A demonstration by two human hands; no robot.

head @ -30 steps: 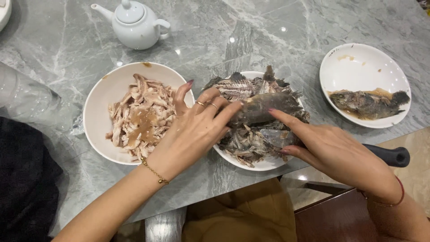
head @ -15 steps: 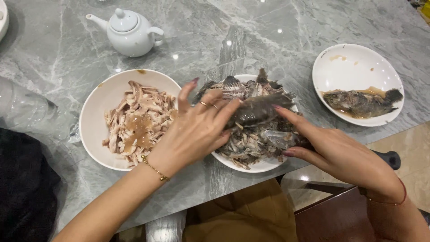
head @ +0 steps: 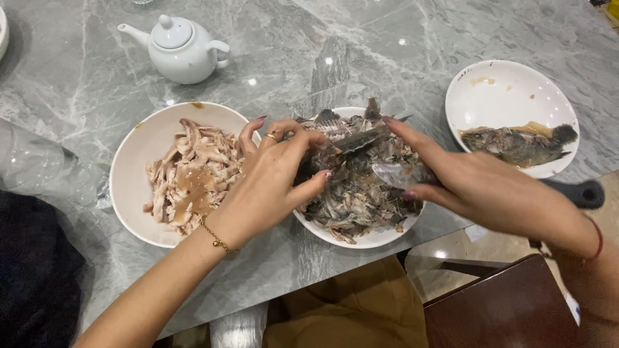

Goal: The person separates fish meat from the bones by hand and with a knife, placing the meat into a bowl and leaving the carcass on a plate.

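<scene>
My left hand (head: 274, 177) and right hand (head: 480, 190) pinch the dark cooked fish (head: 351, 145) from opposite ends over the white round plate (head: 371, 240), long axis left-right between them.

A grey marbled tabletop (head: 400, 38) with pale veins fills most of the view, and bright spots of overhead light are reflected in its glossy surface toward 12 o'clock. A dark brown chair (head: 509, 309) is seen below the table edge at 5 o'clock. Beside it, a strip of pale, shiny floor (head: 445, 248) is glimpsed under the edge. A dark cloth (head: 32, 283) is seen at 8 o'clock. No walls or windows are shown.
</scene>
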